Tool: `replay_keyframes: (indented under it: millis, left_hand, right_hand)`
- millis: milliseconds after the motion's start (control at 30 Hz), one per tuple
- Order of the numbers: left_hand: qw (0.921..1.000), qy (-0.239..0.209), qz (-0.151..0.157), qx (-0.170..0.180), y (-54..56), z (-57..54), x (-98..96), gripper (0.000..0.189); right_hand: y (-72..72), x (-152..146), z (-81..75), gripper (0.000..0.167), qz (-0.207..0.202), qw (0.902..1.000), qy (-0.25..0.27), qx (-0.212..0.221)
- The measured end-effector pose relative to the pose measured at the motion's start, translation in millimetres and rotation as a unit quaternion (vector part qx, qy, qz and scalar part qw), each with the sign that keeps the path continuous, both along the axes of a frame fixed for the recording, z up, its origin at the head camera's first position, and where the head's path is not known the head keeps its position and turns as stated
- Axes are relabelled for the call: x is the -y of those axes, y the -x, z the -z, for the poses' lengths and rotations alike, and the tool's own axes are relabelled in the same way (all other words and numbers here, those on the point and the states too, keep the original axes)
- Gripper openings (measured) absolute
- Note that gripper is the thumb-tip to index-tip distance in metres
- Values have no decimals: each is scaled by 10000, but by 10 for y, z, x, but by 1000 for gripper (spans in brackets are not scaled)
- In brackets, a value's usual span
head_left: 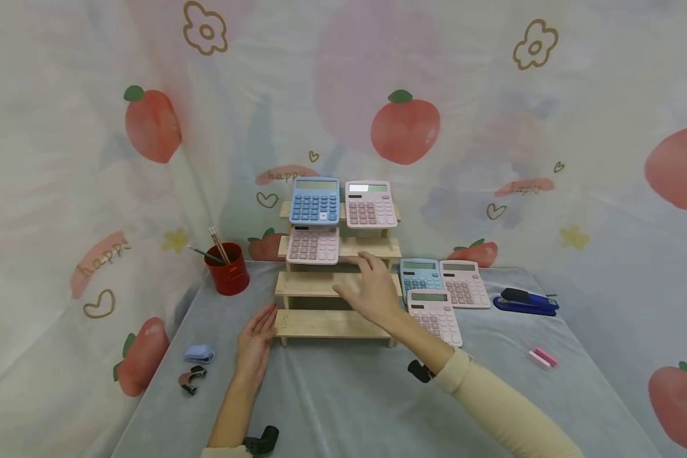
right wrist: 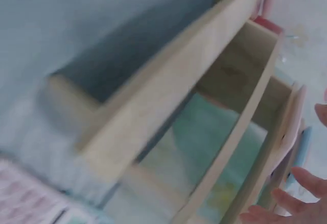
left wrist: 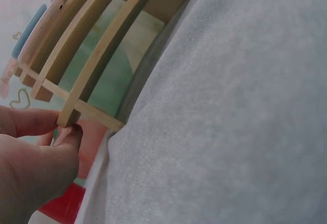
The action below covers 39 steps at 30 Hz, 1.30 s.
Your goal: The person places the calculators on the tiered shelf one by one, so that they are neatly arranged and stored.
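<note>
A four-step wooden display rack (head_left: 332, 324) stands on the grey cloth. My left hand (head_left: 254, 346) pinches the left end of its lowest board (left wrist: 97, 76) between fingers and thumb. On the top step a blue calculator (head_left: 315, 200) leans at left beside a pink calculator (head_left: 371, 205). Another pink one (head_left: 313, 245) sits on the second step at left. In front of that step's right part, my right hand (head_left: 374, 292) hovers with loosely spread fingers, holding nothing. Right of the rack lie a blue calculator (head_left: 420, 275) and two pink calculators (head_left: 465, 284), one overlapping the others.
A red cup (head_left: 229, 277) with pencils stands left of the rack. Nearer on the left are a small light-blue stapler (head_left: 198, 353) and a dark brownish clip-like item (head_left: 191, 380). At right lie a dark-blue stapler (head_left: 525, 303) and a pink-and-white block (head_left: 542, 358).
</note>
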<state>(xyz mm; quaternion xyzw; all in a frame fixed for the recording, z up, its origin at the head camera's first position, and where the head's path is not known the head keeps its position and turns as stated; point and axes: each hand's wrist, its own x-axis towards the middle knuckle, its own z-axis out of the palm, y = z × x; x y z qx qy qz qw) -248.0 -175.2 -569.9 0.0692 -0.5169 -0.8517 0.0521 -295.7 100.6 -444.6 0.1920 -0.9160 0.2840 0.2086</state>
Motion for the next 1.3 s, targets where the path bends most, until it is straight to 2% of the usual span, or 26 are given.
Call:
replay_keyframes:
  millis: [233,433,600,767,900,1067,1300]
  left_hand:
    - [9999,-71,-50,-53,-17,24,64,62]
    - [9999,-113,-58,-107,-43,32,87,62]
    - [9999,-85,-21,-124,-48,32,86,62]
    - [9999,-86,-20,-82,-58,20,91,62]
    - [9999,-133,-20,28,-61,7,88,61]
    - [9998,-165,80,29,-45,-15,58,61]
    - [9998,-149,116,57,-9,-26,27,61]
  right_hand:
    - [-224,-624,264,62,204,9998,-40,-33]
    - [-302,-1119,557,57,625,9974,-362,-71]
    - [-349,-1388,740,73,961,9925,-609,437]
    - [-362,-1489,899,98,1224,9776,-1087,1320]
    - [-359,-1492,1001,105,1279,9688,-1142,1788]
    - [-351,-1507,1068,105,1363,9700,-1038,1725]
    - [-340,-1539,1057,108,1366,9746,-681,1640]
